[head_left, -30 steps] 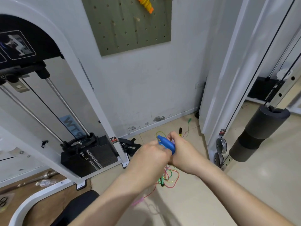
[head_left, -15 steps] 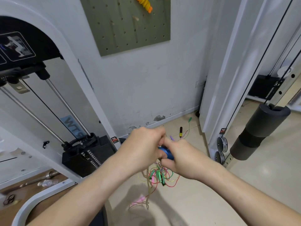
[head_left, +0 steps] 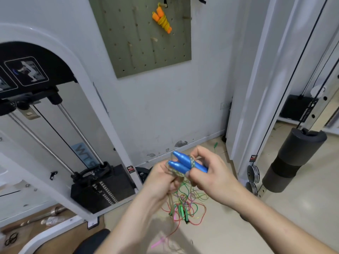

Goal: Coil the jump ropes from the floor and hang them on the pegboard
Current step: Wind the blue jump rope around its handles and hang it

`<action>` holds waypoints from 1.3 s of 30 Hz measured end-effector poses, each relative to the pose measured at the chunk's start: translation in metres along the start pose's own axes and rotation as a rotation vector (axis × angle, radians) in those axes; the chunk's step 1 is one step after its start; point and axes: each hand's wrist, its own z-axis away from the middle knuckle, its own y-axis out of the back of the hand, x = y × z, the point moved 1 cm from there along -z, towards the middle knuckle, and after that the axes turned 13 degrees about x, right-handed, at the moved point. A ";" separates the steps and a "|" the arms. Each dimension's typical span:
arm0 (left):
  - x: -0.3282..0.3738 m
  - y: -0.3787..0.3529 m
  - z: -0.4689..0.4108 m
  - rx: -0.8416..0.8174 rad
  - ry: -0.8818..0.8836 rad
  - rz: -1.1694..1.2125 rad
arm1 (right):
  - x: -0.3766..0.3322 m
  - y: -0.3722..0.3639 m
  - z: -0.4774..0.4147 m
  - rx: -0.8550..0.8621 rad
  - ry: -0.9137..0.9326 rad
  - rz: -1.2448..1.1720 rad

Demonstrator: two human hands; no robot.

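Observation:
My right hand [head_left: 211, 171] grips the two blue handles [head_left: 185, 163] of a jump rope side by side, their tips pointing up-left. A clear cord [head_left: 191, 162] is looped around the handles. My left hand [head_left: 161, 178] holds the same clear cord just below the handles, with the rest trailing down to the floor. Under my hands a tangle of green, red and pink jump ropes [head_left: 185, 206] lies on the floor. An orange-handled rope [head_left: 162, 19], coiled with yellow cord, hangs on the green pegboard [head_left: 143, 52] on the wall.
A white cable machine with a black weight stack [head_left: 102, 189] stands at the left. Another white frame [head_left: 256, 88] and a black foam roller [head_left: 293, 158] stand at the right. A loose green handle [head_left: 215, 144] lies near the wall.
Both hands have risen and turned; the blue handles now show fully with the clear cord wound round them. My left hand moved down from above the handles to below them.

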 end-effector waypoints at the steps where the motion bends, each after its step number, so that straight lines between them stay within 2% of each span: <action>1: -0.005 -0.008 0.006 0.037 0.004 0.057 | 0.004 -0.002 0.000 0.043 -0.028 -0.005; 3: -0.014 -0.015 0.014 0.093 -0.056 0.057 | 0.010 -0.002 -0.002 0.109 -0.049 0.029; 5: -0.019 -0.012 0.020 0.148 -0.193 -0.137 | 0.013 0.001 -0.004 0.138 -0.041 0.093; 7: -0.022 -0.005 0.026 0.217 -0.455 -0.488 | 0.014 0.007 -0.007 0.116 -0.018 0.194; 8: -0.021 -0.002 0.030 0.264 -0.615 -0.737 | 0.014 0.009 -0.008 0.088 -0.007 0.245; 10: -0.016 0.005 0.036 0.269 -0.811 -1.164 | 0.013 0.013 -0.011 0.023 0.018 0.347; 12: -0.010 0.009 0.040 0.254 -0.941 -1.367 | 0.010 0.018 -0.013 -0.036 0.068 0.469; 16: 0.005 0.006 0.052 0.108 -1.205 -1.537 | -0.001 0.018 -0.007 -0.231 0.249 0.800; 18: 0.017 0.007 0.053 0.042 -1.343 -1.533 | -0.009 0.015 0.000 -0.343 0.308 0.898; 20: 0.033 0.012 0.047 0.001 -1.366 -1.452 | -0.021 0.017 0.004 -0.378 0.340 0.923; 24: 0.067 0.017 0.043 -0.109 -1.204 -1.249 | -0.040 0.026 0.007 -0.375 0.383 0.880; 28: 0.089 0.017 0.042 -0.297 -0.624 -0.903 | -0.055 0.031 0.015 -0.391 0.378 0.728; 31: 0.089 0.020 0.034 -0.374 -0.364 -0.619 | -0.069 0.035 0.020 -0.382 0.397 0.558; 35: 0.070 0.011 0.027 -0.205 -0.241 -0.326 | -0.076 0.038 0.015 -0.278 0.313 0.162; 39: 0.035 -0.011 0.028 -0.048 -0.166 -0.019 | -0.054 0.028 0.003 -0.099 0.049 -0.216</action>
